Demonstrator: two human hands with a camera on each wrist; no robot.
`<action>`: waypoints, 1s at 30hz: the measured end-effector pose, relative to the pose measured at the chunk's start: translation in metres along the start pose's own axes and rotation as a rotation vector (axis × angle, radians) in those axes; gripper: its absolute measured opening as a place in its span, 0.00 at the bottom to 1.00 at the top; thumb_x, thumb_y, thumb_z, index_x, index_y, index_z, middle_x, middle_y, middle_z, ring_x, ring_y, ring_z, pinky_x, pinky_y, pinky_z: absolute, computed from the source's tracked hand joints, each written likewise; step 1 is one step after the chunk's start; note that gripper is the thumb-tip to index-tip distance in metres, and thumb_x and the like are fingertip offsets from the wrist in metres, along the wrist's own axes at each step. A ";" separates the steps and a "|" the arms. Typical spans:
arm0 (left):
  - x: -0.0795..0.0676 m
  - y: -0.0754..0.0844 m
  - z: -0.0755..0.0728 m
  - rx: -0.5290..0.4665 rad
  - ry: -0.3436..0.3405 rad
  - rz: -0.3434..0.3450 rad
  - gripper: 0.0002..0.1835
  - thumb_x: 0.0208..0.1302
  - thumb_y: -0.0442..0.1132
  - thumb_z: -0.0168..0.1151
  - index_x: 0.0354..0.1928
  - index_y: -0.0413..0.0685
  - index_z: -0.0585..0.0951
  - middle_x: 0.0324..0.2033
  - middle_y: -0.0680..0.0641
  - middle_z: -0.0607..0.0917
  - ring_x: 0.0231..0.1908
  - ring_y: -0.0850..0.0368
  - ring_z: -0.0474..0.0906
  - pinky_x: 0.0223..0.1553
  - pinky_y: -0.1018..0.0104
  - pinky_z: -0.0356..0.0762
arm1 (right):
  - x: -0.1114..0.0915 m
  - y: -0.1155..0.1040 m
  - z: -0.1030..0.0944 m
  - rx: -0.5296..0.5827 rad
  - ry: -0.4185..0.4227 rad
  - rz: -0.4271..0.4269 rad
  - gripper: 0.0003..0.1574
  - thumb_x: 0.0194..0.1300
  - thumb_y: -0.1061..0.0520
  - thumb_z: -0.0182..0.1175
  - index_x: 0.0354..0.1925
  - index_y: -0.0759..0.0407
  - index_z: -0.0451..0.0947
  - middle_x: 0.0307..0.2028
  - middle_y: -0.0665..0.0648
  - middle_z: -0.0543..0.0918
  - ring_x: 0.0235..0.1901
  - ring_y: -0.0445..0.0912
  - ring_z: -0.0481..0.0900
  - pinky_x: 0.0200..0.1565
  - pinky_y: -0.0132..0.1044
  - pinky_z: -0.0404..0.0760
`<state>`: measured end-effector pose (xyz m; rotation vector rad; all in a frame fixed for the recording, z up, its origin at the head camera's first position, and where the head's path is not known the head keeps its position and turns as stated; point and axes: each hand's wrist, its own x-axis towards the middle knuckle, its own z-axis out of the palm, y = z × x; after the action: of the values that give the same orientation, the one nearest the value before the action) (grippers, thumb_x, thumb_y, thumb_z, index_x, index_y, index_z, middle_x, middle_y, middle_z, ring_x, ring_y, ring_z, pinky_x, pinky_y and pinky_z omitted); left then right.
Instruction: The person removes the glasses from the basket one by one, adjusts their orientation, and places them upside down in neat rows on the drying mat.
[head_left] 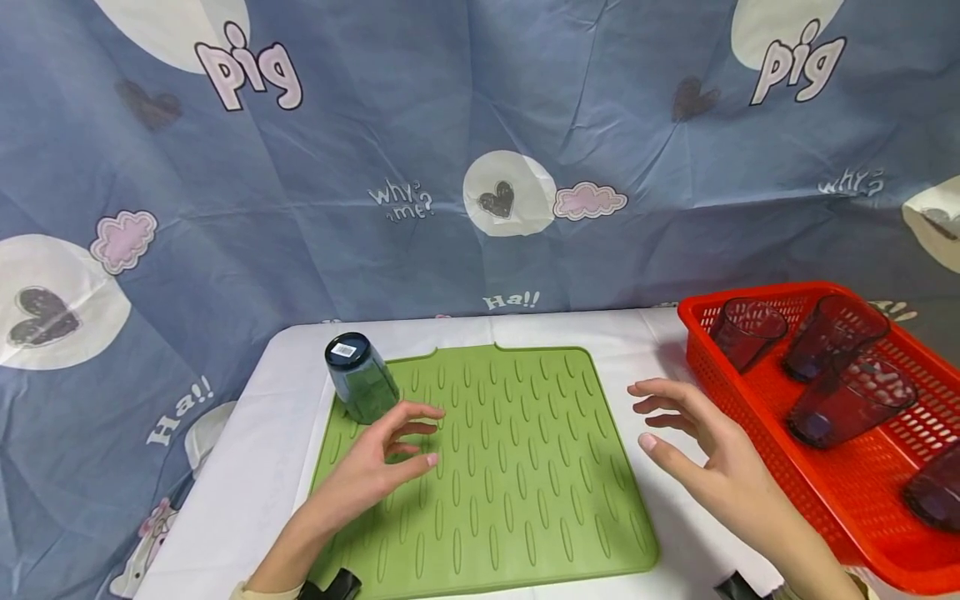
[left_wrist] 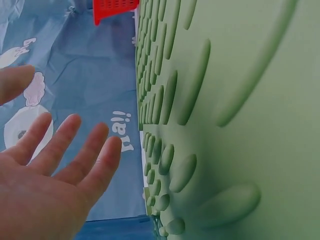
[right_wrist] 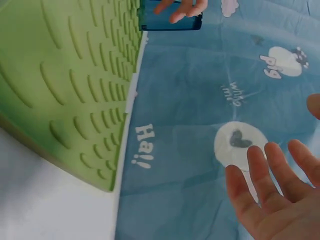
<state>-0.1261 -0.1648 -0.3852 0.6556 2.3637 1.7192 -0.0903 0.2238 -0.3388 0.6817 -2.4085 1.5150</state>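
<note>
A blue-tinted drinking glass [head_left: 362, 379] stands upside down on the far left corner of a green ridged drying mat [head_left: 510, 467], a white label on its upturned base. My left hand [head_left: 382, 450] hovers over the mat's left part, just in front of that glass, fingers loosely bent and holding nothing. In the left wrist view the left hand [left_wrist: 60, 175] has its fingers spread. My right hand [head_left: 705, 458] is held between the mat and a red basket [head_left: 780, 483], with nothing in it. The right wrist view shows the right hand [right_wrist: 280, 195] with fingers apart.
Inside the basket at the right lie several dark-tinted glasses, among them one near the back [head_left: 748, 329] and one in the middle [head_left: 851, 400]. A white cloth [head_left: 217, 500] covers the table. Behind it hangs a blue printed curtain [head_left: 420, 108].
</note>
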 end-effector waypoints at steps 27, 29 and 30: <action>0.000 0.003 -0.001 0.014 0.116 0.071 0.21 0.61 0.36 0.70 0.56 0.49 0.79 0.52 0.51 0.82 0.56 0.44 0.75 0.52 0.50 0.78 | -0.002 -0.018 -0.015 -0.065 0.017 -0.035 0.38 0.57 0.76 0.65 0.63 0.57 0.70 0.59 0.51 0.75 0.55 0.47 0.74 0.57 0.31 0.73; 0.000 0.003 -0.001 0.015 0.110 0.053 0.21 0.60 0.37 0.70 0.56 0.49 0.78 0.52 0.52 0.82 0.56 0.46 0.75 0.52 0.49 0.77 | -0.002 -0.019 -0.016 -0.061 0.016 -0.049 0.39 0.56 0.77 0.64 0.64 0.58 0.70 0.59 0.53 0.75 0.56 0.47 0.74 0.57 0.31 0.73; 0.000 0.003 -0.001 0.017 0.108 0.047 0.22 0.60 0.37 0.70 0.56 0.49 0.78 0.52 0.53 0.82 0.56 0.47 0.75 0.53 0.49 0.77 | -0.003 -0.020 -0.016 -0.057 0.015 -0.051 0.39 0.56 0.77 0.64 0.64 0.59 0.70 0.59 0.53 0.75 0.56 0.48 0.74 0.57 0.31 0.73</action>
<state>-0.1252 -0.1650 -0.3818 0.6412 2.4553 1.7991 -0.0793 0.2317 -0.3171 0.7113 -2.3947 1.4216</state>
